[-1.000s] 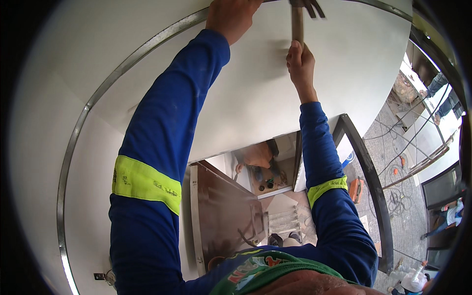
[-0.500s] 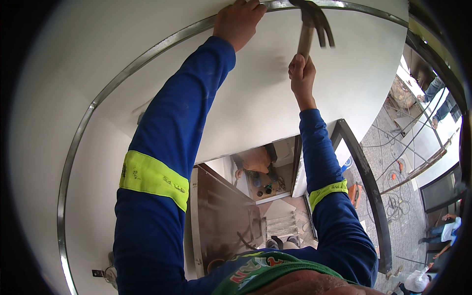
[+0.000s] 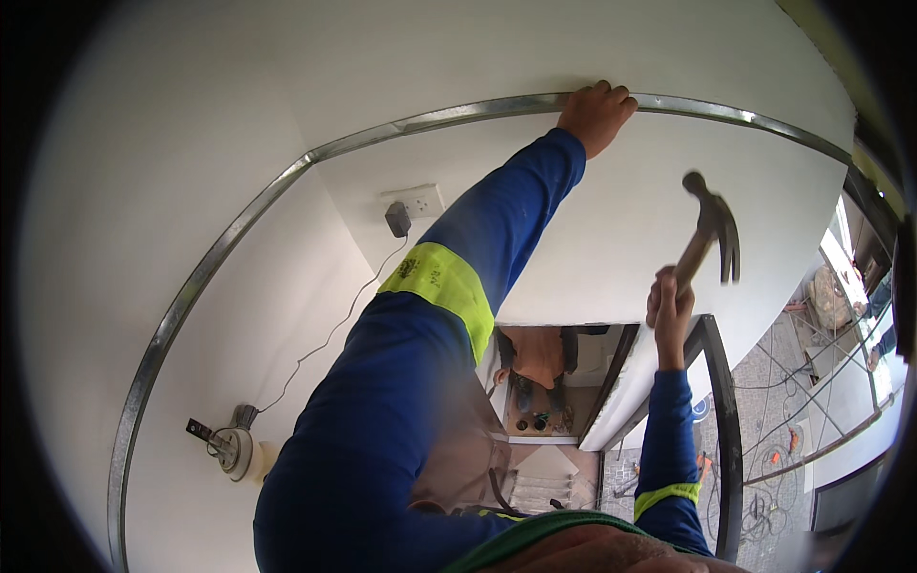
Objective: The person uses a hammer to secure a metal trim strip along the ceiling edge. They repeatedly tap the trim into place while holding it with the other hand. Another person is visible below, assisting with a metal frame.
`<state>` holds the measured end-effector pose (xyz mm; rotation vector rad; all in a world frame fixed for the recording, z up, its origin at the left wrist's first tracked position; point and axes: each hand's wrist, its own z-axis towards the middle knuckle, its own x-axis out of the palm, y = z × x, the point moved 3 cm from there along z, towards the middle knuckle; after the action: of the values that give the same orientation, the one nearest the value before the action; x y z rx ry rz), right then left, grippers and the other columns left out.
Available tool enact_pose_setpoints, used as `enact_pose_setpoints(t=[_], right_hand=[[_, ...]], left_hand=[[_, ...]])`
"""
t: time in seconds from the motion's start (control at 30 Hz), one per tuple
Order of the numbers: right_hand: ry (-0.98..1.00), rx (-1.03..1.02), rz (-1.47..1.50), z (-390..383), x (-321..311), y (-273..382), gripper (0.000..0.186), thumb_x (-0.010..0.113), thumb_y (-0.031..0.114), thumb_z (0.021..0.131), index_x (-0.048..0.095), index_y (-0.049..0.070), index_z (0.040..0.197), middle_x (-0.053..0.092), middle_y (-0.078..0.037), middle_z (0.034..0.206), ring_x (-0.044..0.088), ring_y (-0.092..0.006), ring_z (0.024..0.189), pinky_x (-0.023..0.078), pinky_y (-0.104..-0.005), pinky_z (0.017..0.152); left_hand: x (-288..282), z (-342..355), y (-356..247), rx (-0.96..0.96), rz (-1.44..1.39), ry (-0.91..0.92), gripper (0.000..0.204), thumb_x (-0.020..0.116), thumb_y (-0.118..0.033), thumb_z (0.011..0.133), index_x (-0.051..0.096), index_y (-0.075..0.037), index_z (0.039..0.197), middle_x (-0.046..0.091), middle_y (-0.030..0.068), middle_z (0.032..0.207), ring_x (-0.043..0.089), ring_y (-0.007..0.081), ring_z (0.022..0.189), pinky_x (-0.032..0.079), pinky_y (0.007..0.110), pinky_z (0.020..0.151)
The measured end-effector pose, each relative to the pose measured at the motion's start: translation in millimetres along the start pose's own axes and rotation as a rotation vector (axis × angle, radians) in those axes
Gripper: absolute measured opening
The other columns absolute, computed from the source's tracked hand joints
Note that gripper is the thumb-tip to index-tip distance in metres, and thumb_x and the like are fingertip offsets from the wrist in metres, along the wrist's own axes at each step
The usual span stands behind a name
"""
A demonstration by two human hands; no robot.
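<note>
A thin shiny metal channel (image 3: 435, 117) runs along the white wall (image 3: 420, 38) and bends round the corner at left. My left hand (image 3: 597, 116) is closed with its fingers curled over this channel. Lower and to the right, my right hand (image 3: 671, 301) grips the wooden handle of a claw hammer (image 3: 709, 215). The hammer's head is raised in front of the wall, apart from the channel, with its claw toward the right. Whether a nail or screw sits under my left fingers is hidden.
A wall socket (image 3: 420, 200) holds a grey plug adapter (image 3: 397, 220), whose cord leads to a round lamp-like device (image 3: 239, 454). A dark metal frame (image 3: 723, 411) stands at right. Below, another person (image 3: 537, 353) works through an opening. Cables (image 3: 764, 506) lie on the paved ground.
The hammer has come away from the channel, downward and back. My left hand stays on the channel. The view has shifted, bringing the wall socket and round device into sight.
</note>
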<state>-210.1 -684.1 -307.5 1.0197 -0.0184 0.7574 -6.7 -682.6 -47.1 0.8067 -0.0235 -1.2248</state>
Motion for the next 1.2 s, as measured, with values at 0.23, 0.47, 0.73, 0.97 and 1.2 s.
enact_pose_setpoints(t=[0.23, 0.47, 0.73, 0.97, 1.2], right_hand=[[-0.358, 0.506, -0.265, -310, -96, -32, 0.016, 0.068, 0.016, 0.098, 0.059, 0.004, 0.093, 0.049, 0.003, 0.06, 0.044, -0.0049, 0.044, 0.032, -0.0227, 0.039], [-0.473, 0.62, -0.848, -430, -177, 28, 0.023, 0.075, 0.013, 0.09, 0.059, -0.001, 0.084, 0.052, -0.002, 0.067, 0.041, -0.0118, 0.063, 0.037, -0.034, 0.055], [-0.535, 0.162, -1.266, -343, -275, 110, 0.028, 0.071, 0.019, 0.097, 0.057, -0.003, 0.107, 0.061, -0.017, 0.081, 0.062, -0.0327, 0.073, 0.048, -0.0448, 0.067], [-0.559, 0.258, -1.558, -322, -347, 116, 0.04, 0.066, 0.036, 0.099, 0.057, -0.002, 0.108, 0.064, -0.024, 0.095, 0.063, -0.0439, 0.089, 0.047, -0.0514, 0.077], [-0.441, 0.472, -1.675, -335, -386, 79, 0.041, 0.068, 0.039, 0.096, 0.056, 0.0, 0.104, 0.065, -0.022, 0.097, 0.063, -0.046, 0.094, 0.047, -0.0539, 0.081]], left_hand=[[-22, 10, -4, -0.138, -0.09, 0.064, 0.009, 0.066, -0.013, 0.091, 0.068, -0.01, 0.1, 0.067, 0.0035, 0.099, 0.065, 0.0211, 0.1, 0.058, 0.037, 0.085], [-41, -109, -116, -0.292, -0.65, -0.164, 0.042, 0.076, -0.014, 0.087, 0.061, -0.009, 0.126, 0.063, 0.0122, 0.125, 0.059, 0.0352, 0.118, 0.047, 0.047, 0.1], [-79, -479, -357, -0.534, -1.244, 1.193, 0.034, 0.082, -0.028, 0.082, 0.072, -0.005, 0.106, 0.074, 0.0116, 0.088, 0.073, 0.0266, 0.082, 0.055, 0.038, 0.074], [-197, -657, -379, -1.223, -1.362, 1.018, 0.024, 0.074, -0.026, 0.093, 0.071, -0.005, 0.105, 0.073, 0.0085, 0.095, 0.069, 0.0194, 0.083, 0.053, 0.033, 0.074], [-307, -656, -334, -1.441, -0.95, 0.816, 0.021, 0.073, -0.02, 0.092, 0.069, -0.003, 0.102, 0.071, 0.0124, 0.093, 0.068, 0.0234, 0.081, 0.053, 0.035, 0.075]])
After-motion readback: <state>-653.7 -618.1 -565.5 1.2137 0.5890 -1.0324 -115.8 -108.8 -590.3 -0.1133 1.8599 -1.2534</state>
